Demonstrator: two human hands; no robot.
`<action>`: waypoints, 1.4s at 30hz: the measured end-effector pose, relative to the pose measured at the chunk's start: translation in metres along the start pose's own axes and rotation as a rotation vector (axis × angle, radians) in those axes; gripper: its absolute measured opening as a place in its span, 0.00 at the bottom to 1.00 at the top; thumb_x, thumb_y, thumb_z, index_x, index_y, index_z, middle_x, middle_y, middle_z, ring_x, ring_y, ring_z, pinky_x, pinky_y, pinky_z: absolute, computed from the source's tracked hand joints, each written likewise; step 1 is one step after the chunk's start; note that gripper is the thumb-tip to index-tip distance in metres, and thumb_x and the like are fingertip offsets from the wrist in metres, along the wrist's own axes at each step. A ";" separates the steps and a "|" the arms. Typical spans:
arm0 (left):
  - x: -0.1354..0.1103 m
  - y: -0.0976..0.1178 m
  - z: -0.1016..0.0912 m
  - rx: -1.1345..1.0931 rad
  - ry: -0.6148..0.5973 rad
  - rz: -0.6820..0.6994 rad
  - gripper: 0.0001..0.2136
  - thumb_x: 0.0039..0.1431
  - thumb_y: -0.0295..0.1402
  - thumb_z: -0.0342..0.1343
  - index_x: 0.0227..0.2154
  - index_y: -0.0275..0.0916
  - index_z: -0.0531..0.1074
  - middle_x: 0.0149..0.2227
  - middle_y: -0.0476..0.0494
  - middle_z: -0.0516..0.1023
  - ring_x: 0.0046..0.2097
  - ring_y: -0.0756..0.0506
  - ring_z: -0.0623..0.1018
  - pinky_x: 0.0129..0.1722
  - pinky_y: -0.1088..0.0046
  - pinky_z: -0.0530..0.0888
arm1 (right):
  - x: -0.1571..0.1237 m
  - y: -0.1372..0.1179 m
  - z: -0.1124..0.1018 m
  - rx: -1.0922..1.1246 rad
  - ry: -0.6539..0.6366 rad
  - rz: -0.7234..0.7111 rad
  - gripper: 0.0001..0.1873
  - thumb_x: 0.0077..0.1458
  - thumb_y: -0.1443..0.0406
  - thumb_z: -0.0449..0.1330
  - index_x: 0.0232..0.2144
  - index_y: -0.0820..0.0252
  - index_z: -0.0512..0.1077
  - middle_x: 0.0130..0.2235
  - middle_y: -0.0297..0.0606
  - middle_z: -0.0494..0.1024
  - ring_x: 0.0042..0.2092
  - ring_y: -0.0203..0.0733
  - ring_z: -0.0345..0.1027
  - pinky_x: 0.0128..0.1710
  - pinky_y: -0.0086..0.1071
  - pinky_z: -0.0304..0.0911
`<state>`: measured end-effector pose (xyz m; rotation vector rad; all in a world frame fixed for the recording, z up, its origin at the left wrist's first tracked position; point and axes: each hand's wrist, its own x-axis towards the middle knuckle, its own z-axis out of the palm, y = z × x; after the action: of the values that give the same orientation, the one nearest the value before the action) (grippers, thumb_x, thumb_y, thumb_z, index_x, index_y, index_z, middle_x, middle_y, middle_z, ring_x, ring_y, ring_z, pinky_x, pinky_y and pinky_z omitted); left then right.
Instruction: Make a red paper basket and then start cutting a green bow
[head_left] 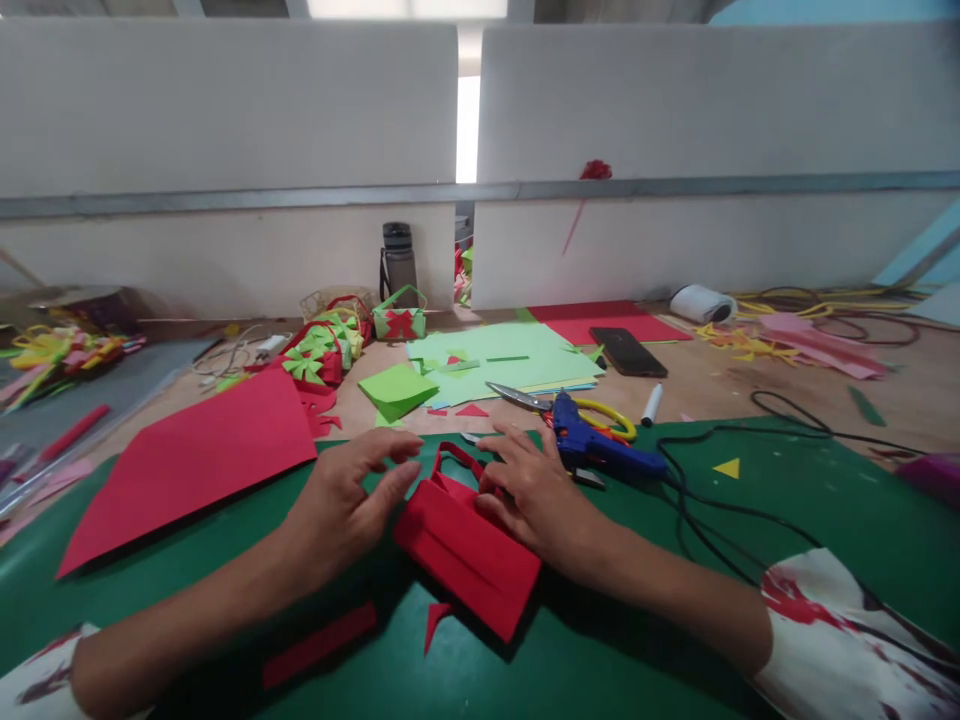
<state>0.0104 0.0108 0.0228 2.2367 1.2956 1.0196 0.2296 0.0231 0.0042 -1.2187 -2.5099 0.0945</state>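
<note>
A small red paper bag (469, 560) with a strip handle lies tilted on the green mat (600, 660). My right hand (536, 490) rests at its upper right edge, the fingers curled around there by the handle. To the left of the bag, my left hand (356, 490) has its thumb and fingers apart and holds nothing; its fingertips come close to the bag's upper left corner. Just past my right hand lies a blue glue gun (600, 442), beside scissors (615, 420) with yellow handles. A red paper strip (320, 645) and a curved red scrap (435, 625) lie nearer to me.
A large red sheet (199, 460) lies at left. Farther back are light green sheets (510, 350), a folded green paper (397, 390), a finished green basket (399, 318), a dark bottle (399, 262) and a phone (628, 352). Black cable (720, 430) loops at right. White panels (225, 120) stand behind.
</note>
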 end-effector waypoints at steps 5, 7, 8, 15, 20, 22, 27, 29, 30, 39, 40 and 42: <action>-0.003 -0.003 0.005 0.077 -0.252 0.463 0.15 0.62 0.35 0.48 0.50 0.37 0.66 0.51 0.36 0.72 0.53 0.40 0.70 0.54 0.61 0.64 | -0.002 0.006 0.001 0.015 -0.021 0.013 0.06 0.55 0.67 0.57 0.28 0.61 0.73 0.50 0.46 0.72 0.60 0.58 0.52 0.53 0.65 0.38; -0.003 -0.004 0.008 0.073 -0.280 0.474 0.15 0.62 0.36 0.47 0.50 0.37 0.65 0.50 0.36 0.73 0.51 0.40 0.71 0.53 0.61 0.65 | -0.002 0.008 0.001 0.027 -0.017 0.023 0.06 0.54 0.70 0.56 0.27 0.61 0.73 0.50 0.46 0.72 0.59 0.57 0.53 0.54 0.65 0.37; -0.003 -0.005 0.009 0.061 -0.280 0.466 0.15 0.63 0.36 0.47 0.50 0.37 0.65 0.48 0.36 0.74 0.49 0.41 0.72 0.51 0.62 0.67 | -0.002 0.009 0.002 0.034 -0.011 0.027 0.06 0.53 0.71 0.56 0.28 0.61 0.72 0.50 0.45 0.72 0.59 0.57 0.53 0.54 0.65 0.37; 0.003 -0.011 0.017 0.030 -0.317 0.437 0.15 0.64 0.40 0.43 0.47 0.37 0.66 0.42 0.37 0.74 0.44 0.42 0.72 0.48 0.62 0.68 | -0.008 0.012 0.013 -0.009 0.102 -0.130 0.07 0.56 0.68 0.56 0.29 0.58 0.73 0.48 0.43 0.73 0.59 0.57 0.53 0.54 0.62 0.39; 0.007 -0.017 0.020 0.051 -0.361 0.469 0.15 0.64 0.42 0.41 0.39 0.37 0.67 0.43 0.36 0.74 0.44 0.40 0.70 0.50 0.57 0.65 | -0.016 0.011 0.010 -0.051 0.061 -0.211 0.11 0.62 0.65 0.50 0.36 0.54 0.73 0.51 0.43 0.71 0.59 0.56 0.53 0.54 0.63 0.39; 0.007 -0.018 0.019 0.075 -0.384 0.468 0.16 0.64 0.43 0.40 0.40 0.37 0.67 0.42 0.36 0.75 0.44 0.40 0.70 0.47 0.58 0.66 | -0.017 0.010 0.006 -0.062 0.044 -0.232 0.12 0.63 0.65 0.48 0.39 0.54 0.72 0.52 0.44 0.70 0.60 0.56 0.52 0.54 0.63 0.39; 0.006 -0.017 0.015 0.185 -0.362 0.587 0.17 0.61 0.45 0.46 0.42 0.36 0.68 0.46 0.34 0.74 0.51 0.37 0.68 0.50 0.60 0.65 | -0.018 0.011 0.005 -0.031 0.078 -0.312 0.12 0.62 0.68 0.48 0.42 0.55 0.71 0.53 0.44 0.69 0.61 0.54 0.50 0.56 0.59 0.39; 0.006 -0.015 0.013 0.178 -0.345 0.594 0.17 0.61 0.45 0.47 0.41 0.37 0.68 0.46 0.35 0.74 0.51 0.38 0.69 0.50 0.62 0.66 | -0.018 0.012 0.005 0.017 0.033 -0.299 0.10 0.60 0.68 0.51 0.40 0.55 0.71 0.53 0.43 0.69 0.60 0.54 0.50 0.56 0.58 0.39; 0.006 -0.015 0.012 0.166 -0.326 0.585 0.16 0.61 0.45 0.46 0.41 0.37 0.68 0.45 0.36 0.75 0.50 0.39 0.70 0.49 0.63 0.67 | -0.019 0.013 0.004 0.045 0.007 -0.273 0.10 0.59 0.67 0.52 0.39 0.55 0.71 0.52 0.43 0.70 0.60 0.53 0.51 0.56 0.58 0.39; -0.017 -0.022 -0.012 0.245 -0.105 0.471 0.11 0.60 0.37 0.50 0.42 0.40 0.71 0.41 0.40 0.78 0.45 0.42 0.75 0.47 0.67 0.71 | -0.025 0.011 -0.040 0.317 -0.206 -0.072 0.14 0.51 0.58 0.62 0.41 0.53 0.70 0.39 0.34 0.75 0.43 0.43 0.68 0.51 0.40 0.54; -0.019 -0.021 -0.013 0.232 -0.067 0.412 0.10 0.60 0.35 0.49 0.42 0.41 0.71 0.41 0.42 0.78 0.44 0.43 0.76 0.46 0.68 0.72 | -0.024 0.009 -0.043 0.361 -0.264 0.001 0.14 0.52 0.59 0.62 0.42 0.53 0.69 0.36 0.33 0.75 0.39 0.41 0.68 0.46 0.36 0.59; -0.018 -0.019 -0.011 0.165 -0.024 0.250 0.09 0.61 0.32 0.47 0.38 0.42 0.72 0.37 0.46 0.79 0.40 0.45 0.78 0.40 0.73 0.74 | -0.023 0.006 -0.047 0.432 -0.356 0.169 0.12 0.57 0.61 0.57 0.44 0.53 0.67 0.31 0.31 0.75 0.33 0.39 0.67 0.35 0.32 0.61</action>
<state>-0.0145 0.0049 0.0112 2.5789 1.1485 0.9969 0.2630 0.0044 0.0403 -1.3083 -2.4693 0.9175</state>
